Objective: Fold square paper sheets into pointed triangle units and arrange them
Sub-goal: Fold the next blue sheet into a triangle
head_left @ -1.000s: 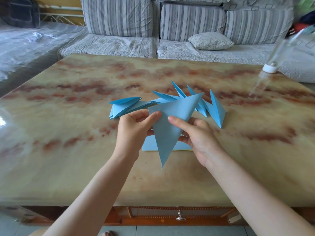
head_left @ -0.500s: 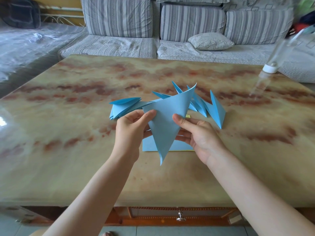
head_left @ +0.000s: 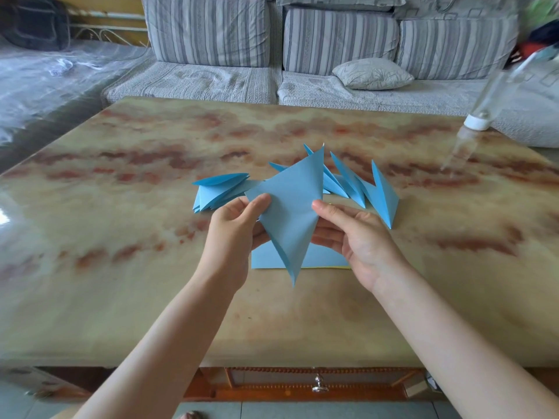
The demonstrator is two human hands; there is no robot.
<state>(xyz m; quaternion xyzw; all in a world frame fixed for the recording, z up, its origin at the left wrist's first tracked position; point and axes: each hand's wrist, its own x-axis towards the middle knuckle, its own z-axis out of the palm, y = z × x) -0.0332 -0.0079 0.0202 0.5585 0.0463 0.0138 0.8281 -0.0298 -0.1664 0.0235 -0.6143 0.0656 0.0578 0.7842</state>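
Stretching across the back, a striped grey sofa [head_left: 211,34] is seen, and before it a glossy marbled surface [head_left: 121,267] carries the paper. A stack of flat blue sheets [head_left: 326,258] is laid near its middle, with a thin yellow edge shown at the bottom. Just above the stack, a folded blue sheet [head_left: 290,207] is held clear of the surface. It is shaped as a long pointed triangle, one sharp tip raised away and the other aimed down at the near edge, with a doubled edge along its lower left side. Behind it, finished blue units are gathered: a fanned bundle [head_left: 211,192] at the left and spiky points [head_left: 381,195] at the right. The sheet's left corner is pinched by the left hand [head_left: 233,237], thumb on top. Its right edge is gripped by the right hand [head_left: 360,237], whose fingers [head_left: 325,234] are curled beneath.
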